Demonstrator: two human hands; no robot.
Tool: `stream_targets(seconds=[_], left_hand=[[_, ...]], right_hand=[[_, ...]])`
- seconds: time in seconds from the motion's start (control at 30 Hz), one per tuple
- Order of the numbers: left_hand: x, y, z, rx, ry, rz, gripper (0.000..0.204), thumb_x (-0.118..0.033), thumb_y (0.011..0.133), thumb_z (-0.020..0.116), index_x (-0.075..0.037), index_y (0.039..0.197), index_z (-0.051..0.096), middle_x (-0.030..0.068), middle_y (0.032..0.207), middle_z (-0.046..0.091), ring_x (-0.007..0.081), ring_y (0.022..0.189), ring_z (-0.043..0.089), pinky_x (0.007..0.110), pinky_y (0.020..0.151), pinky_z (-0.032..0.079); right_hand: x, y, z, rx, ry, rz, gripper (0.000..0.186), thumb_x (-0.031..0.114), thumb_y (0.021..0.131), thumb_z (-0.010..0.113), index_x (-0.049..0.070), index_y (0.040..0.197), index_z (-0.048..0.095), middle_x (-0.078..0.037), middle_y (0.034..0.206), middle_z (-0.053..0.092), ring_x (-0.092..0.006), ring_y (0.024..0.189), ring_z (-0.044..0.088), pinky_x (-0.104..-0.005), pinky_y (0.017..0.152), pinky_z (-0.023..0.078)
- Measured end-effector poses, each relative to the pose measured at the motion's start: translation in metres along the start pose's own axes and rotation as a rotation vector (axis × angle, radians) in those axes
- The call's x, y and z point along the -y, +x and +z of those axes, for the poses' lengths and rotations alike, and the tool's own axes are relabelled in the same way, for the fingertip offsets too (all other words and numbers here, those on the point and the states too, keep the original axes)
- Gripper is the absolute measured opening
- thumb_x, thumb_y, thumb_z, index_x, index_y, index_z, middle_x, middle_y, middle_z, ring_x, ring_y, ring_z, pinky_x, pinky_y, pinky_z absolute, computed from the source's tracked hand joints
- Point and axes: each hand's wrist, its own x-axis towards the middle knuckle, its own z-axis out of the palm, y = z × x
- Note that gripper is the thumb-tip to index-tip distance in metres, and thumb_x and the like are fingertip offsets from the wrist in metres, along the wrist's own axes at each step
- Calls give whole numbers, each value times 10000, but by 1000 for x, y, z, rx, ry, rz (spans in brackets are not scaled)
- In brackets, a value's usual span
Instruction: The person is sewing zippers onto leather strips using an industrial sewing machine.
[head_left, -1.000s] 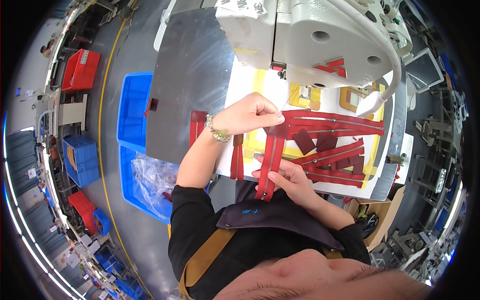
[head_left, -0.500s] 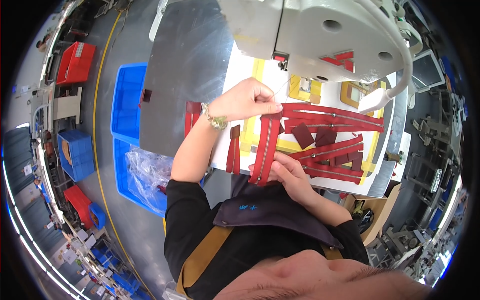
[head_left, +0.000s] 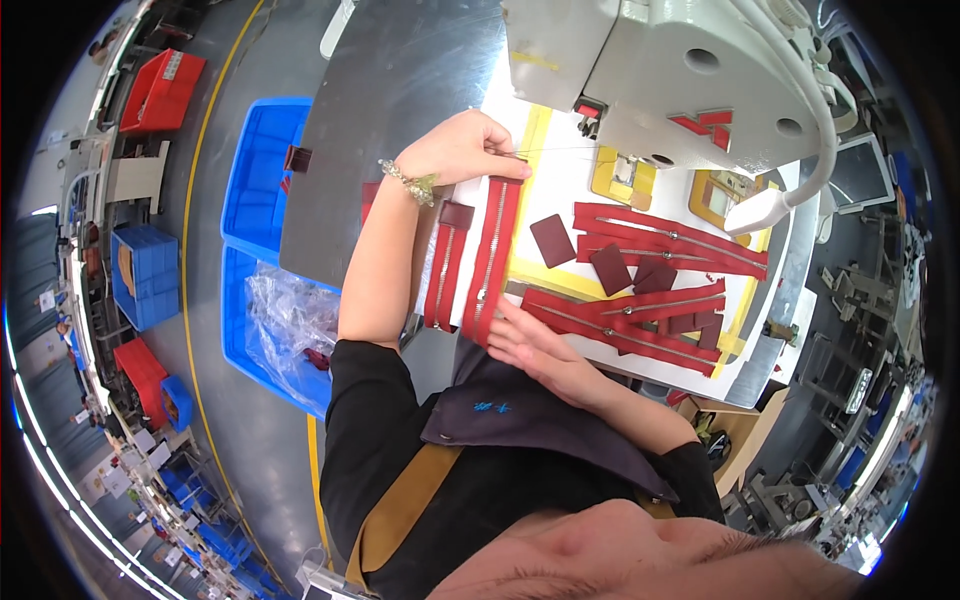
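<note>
fingers of the left hand (head_left: 462, 148) pinch the red zip (head_left: 491, 245) on top; right hand (head_left: 545, 358), loosely open, maybe touches its bottom; keeping it flat should help.

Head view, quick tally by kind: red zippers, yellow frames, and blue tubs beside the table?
Red zippers: 6 in clear view
Yellow frames: 2
Blue tubs beside the table: 2
Total: 10, leaving out one mostly hidden red piece.
</note>
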Motion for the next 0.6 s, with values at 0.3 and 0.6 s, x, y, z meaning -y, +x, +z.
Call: stream_targets(seconds=[0.3,0.6], left_hand=[[9,-70,31,-526,756,53,612,-382,769,720,-109,1264,486,119,1197,500,299,1180,458,435,970,314],[36,-173,65,-823,742,-293,707,-362,792,726,-85,1377,441,178,1411,409,319,1301,394,452,1043,242]], right_hand=[[-13,36,11,63,-28,88,675,250,1038,394,169,1546,-43,-127,1604,51,-289,1471,121,-450,1166,137],[-10,46,18,92,-128,68,690,253,1018,463,137,1548,35,-94,1603,85,-281,1459,175,-424,1147,196]])
